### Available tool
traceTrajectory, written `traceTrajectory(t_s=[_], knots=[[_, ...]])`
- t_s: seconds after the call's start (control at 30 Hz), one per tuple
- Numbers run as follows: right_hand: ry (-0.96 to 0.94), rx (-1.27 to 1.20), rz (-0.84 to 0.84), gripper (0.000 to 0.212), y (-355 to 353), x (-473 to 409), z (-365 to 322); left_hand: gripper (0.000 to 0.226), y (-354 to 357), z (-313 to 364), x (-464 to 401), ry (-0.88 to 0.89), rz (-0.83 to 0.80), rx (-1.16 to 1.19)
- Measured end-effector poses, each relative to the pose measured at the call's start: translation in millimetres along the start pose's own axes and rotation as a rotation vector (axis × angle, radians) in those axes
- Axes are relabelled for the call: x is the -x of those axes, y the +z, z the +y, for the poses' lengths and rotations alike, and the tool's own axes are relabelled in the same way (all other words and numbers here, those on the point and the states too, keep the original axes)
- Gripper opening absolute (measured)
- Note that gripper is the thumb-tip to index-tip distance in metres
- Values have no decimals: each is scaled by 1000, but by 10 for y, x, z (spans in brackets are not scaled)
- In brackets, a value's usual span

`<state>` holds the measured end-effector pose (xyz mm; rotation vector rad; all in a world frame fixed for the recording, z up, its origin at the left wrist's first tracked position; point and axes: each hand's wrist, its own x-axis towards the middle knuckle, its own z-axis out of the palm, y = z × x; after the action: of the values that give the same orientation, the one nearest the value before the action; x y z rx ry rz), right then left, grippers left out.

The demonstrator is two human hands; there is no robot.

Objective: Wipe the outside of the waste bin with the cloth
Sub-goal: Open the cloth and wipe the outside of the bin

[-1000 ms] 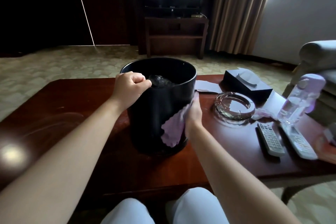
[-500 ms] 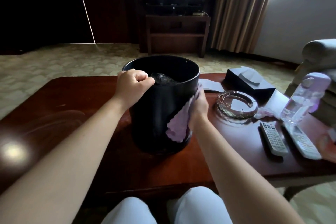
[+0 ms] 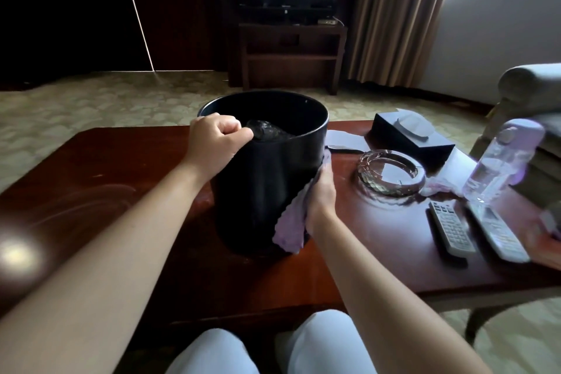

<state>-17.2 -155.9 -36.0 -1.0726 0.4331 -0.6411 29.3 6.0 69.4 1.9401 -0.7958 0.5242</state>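
A black round waste bin (image 3: 258,191) stands upright on the dark wooden table (image 3: 106,191), with a crumpled dark liner inside it. My left hand (image 3: 217,143) is closed over the bin's near left rim. A lilac cloth (image 3: 293,226) is pressed flat against the right side of the bin by my right hand (image 3: 321,194). The cloth's lower end hangs loose near the bin's base.
Right of the bin lie a glass ashtray (image 3: 391,174), a black tissue box (image 3: 409,135), a clear bottle with a lilac cap (image 3: 501,161), two remote controls (image 3: 452,229) and crumpled tissue. A grey armchair (image 3: 534,91) stands at the right; my knees are under the near table edge.
My right hand has slid the cloth upward along the bin's right side. My left hand has kept its grip on the rim.
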Motion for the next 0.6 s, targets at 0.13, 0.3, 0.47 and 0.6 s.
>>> traceTrajectory(t_s=[0.13, 0.3, 0.47, 0.6], knots=[[61, 146, 132, 51, -78, 449, 225, 34, -52, 50, -2, -32, -26, -65], [-203, 96, 42, 53, 161, 404, -28, 42, 172, 499, 76, 96, 10, -286], [-391, 190, -59, 50, 135, 222, -335, 53, 416, 671, -13, -42, -49, -267], [87, 165, 81, 47, -169, 242, 274, 52, 339, 596, 76, 7, 34, -195]])
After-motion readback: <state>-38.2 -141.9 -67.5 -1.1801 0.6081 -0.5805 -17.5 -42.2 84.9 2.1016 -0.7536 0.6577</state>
